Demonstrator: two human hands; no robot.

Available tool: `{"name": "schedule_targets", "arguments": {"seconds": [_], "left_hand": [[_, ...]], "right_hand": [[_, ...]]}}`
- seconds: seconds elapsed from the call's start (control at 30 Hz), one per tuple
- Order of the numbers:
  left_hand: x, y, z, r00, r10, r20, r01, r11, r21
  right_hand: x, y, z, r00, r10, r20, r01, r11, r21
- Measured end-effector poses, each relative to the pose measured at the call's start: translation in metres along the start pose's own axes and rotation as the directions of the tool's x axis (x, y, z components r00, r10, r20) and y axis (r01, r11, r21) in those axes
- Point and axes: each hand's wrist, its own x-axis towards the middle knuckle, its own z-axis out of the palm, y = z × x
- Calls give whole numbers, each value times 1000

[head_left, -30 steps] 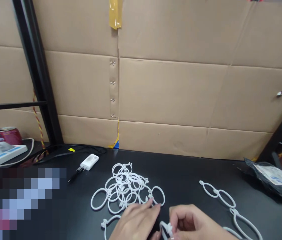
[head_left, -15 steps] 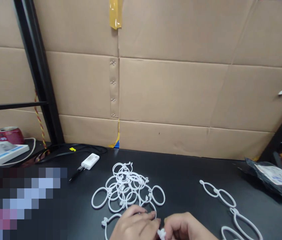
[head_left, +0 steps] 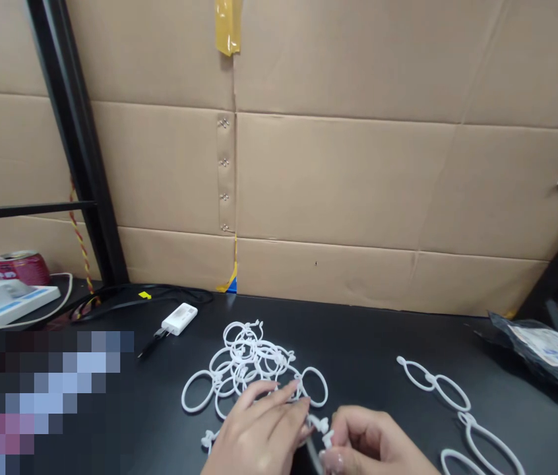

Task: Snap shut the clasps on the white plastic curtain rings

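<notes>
Between the hands sits a white loop [head_left: 323, 424], on the near part of the worktop [head_left: 358, 343], well short of its far edge. Its knobbed ends face the right hand [head_left: 375, 445], the nearer one, whose curled fingers and thumb pinch one end! The left hand [head_left: 262, 432] lies palm down, fingers long and close together, touching the loop; whether its half-hidden thumb grips, one can't tell. The blurred band slants toward the near edge, its long axis unclear
</notes>
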Motion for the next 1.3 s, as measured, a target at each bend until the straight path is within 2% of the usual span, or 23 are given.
{"name": "schedule_targets", "arguments": {"seconds": [0.07, 0.13, 0.27, 0.3, 0.33, 0.37, 0.47, 0.53, 0.57, 0.7, 0.83, 0.93, 0.97, 1.0, 1.03, 1.1, 1.2, 1.3], "left_hand": [[2, -1, -6, 999, -21, 28, 20, 999, 40], [5, -1, -10, 997, -52, 53, 46, 993, 113], [8, 3, -12, 995, -24, 98, -1, 970, 242], [7, 4, -11, 994, -14, 112, -16, 966, 259], [6, 5, -10, 992, -9, 129, -26, 962, 271], [5, 6, -9, 989, -8, 147, -33, 960, 278], [-1, 7, -4, 981, -13, 192, -42, 959, 280], [-5, 7, -2, 977, -20, 214, -43, 958, 285], [-7, 6, 0, 975, -23, 221, -42, 957, 288], [-10, 6, 1, 971, -13, 237, -54, 960, 275], [-2, 7, -1, 982, -3, 191, -51, 960, 276], [5, 8, -1, 989, 3, 147, -45, 959, 280], [6, 8, -1, 991, 4, 134, -42, 960, 277], [6, 8, -1, 992, 3, 125, -37, 962, 271], [6, 8, -1, 993, 0, 118, -31, 966, 258], [4, 8, 0, 996, 4, 94, -25, 976, 218], [-1, 5, 2, 997, 27, 71, -36, 992, 121], [-8, 3, 6, 997, 43, 69, -43, 999, -1]], "right_hand": [[2, -3, -9, 995, -73, -72, 60, 984, -165], [2, -9, -19, 978, -152, -145, 89, 925, -370], [1, -17, -57, 959, -213, -188, 53, 783, -620], [1, -16, -71, 942, -228, -247, -3, 729, -684], [0, -14, -87, 909, -237, -342, -125, 629, -767], [-1, -10, -103, 870, -249, -426, -219, 579, -785], [-4, 3, -144, 774, -232, -590, -435, 482, -760], [-5, 10, -158, 746, -211, -632, -505, 441, -742], [-5, 13, -160, 748, -198, -634, -514, 431, -741], [-3, 14, -150, 802, -146, -579, -458, 472, -753], [-1, -3, -126, 865, -148, -480, -308, 599, -739], [-1, -14, -98, 947, -151, -285, -84, 736, -672], [0, -15, -87, 968, -146, -202, -5, 799, -601], [0, -15, -75, 985, -138, -100, 81, 896, -437], [1, -13, -62, 991, -130, -31, 116, 953, -281], [2, -6, -40, 992, -114, 51, 118, 991, -63], [4, 4, -16, 984, -98, 147, 89, 994, 70], [5, 10, -7, 974, -125, 187, 107, 989, 100]]}}
